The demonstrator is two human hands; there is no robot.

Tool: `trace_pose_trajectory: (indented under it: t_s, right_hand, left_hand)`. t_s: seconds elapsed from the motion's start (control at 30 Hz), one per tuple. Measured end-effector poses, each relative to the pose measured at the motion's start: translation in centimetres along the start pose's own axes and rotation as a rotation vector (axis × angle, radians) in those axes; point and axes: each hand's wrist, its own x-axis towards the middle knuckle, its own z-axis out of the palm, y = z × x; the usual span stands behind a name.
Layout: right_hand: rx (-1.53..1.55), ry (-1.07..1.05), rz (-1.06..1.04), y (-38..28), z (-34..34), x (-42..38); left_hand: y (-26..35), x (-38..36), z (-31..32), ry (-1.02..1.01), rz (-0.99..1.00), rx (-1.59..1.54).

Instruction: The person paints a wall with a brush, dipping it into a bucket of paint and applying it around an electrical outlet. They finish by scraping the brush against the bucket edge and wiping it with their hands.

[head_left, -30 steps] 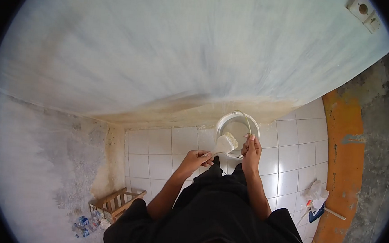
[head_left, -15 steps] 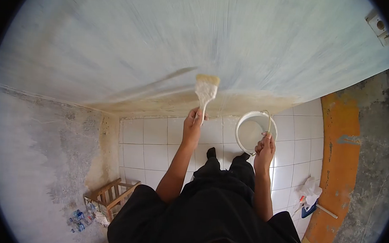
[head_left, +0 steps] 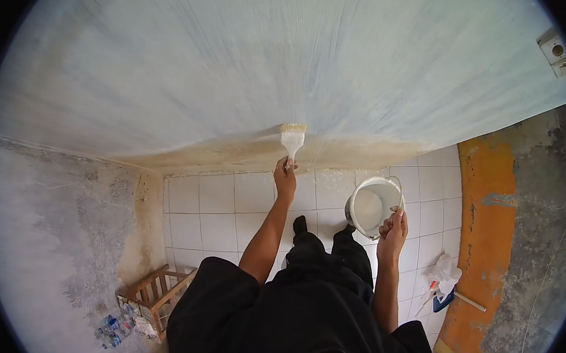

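My left hand is closed round the handle of a wide paintbrush. The brush points away from me, its pale yellowish bristles at the lower part of the wall; whether they touch it is hard to tell. White paint coats the brush head. From my right hand, fingers wrapped round its wire handle, hangs a white bucket. It tilts a little and shows whitish liquid inside. The wall is pale blue-white with streaks, browner along its base.
White tiles cover the floor under my feet. A wooden rack stands at lower left beside plastic bottles. To the right are a white plastic bag, an orange-and-grey worn surface and a wall socket.
The brush has moved lower and slightly left, its shadow on the wall now shorter and closer to it. The bucket has shifted a little toward me and tilted.
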Motion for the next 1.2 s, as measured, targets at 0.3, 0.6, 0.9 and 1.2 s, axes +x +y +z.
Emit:
trace_pose_trajectory:
  t_s: [0.3, 0.6, 0.9, 1.2]
  right_hand:
    - [-0.041, -0.017, 0.02, -0.3, 0.1, 0.2]
    - [-0.054, -0.058, 0.041, -0.1, 0.0, 0.6]
    - [-0.04, -0.043, 0.045, 0.2, -0.1, 0.8]
    - [-0.025, -0.022, 0.037, 0.5, -1.0, 0.7]
  left_hand:
    - [-7.1, 0.3, -1.0, 0.072, -0.393, -0.063]
    - [6.1, -1.5, 0.4, -0.008, -0.361, -0.06]
    - [25.2, -10.8, 0.2, -0.018, 0.087, -0.241]
    - [25.7, -6.8, 1.9, -0.053, 0.214, -0.254]
